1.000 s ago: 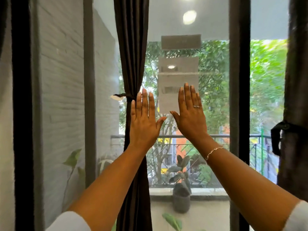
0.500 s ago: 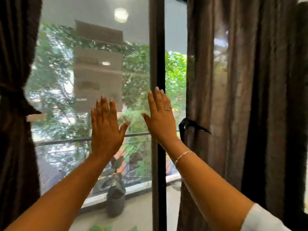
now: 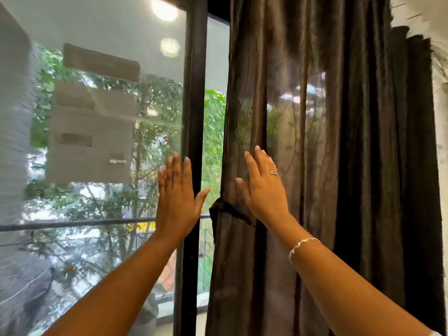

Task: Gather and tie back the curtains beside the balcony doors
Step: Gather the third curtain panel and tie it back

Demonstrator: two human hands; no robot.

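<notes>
A dark brown curtain [image 3: 327, 166] hangs loose at the right of the balcony door, its folds spread wide toward the wall. A dark tie-back band [image 3: 229, 209] crosses its left edge at about wrist height. My right hand [image 3: 264, 190] is raised with straight fingers in front of the curtain's left folds, just above the band. My left hand [image 3: 178, 197] is held up flat, fingers straight, in front of the door's dark frame [image 3: 194, 117]. Neither hand holds anything.
The glass door pane [image 3: 97, 141] fills the left half, with a balcony railing [image 3: 72, 224] and trees behind it. A white wall [image 3: 440, 141] borders the curtain's right side.
The view has swung right: the left curtain has left the frame and the right curtain now fills the right half. Both raised flat hands moved right, the right one reaching the curtain.
</notes>
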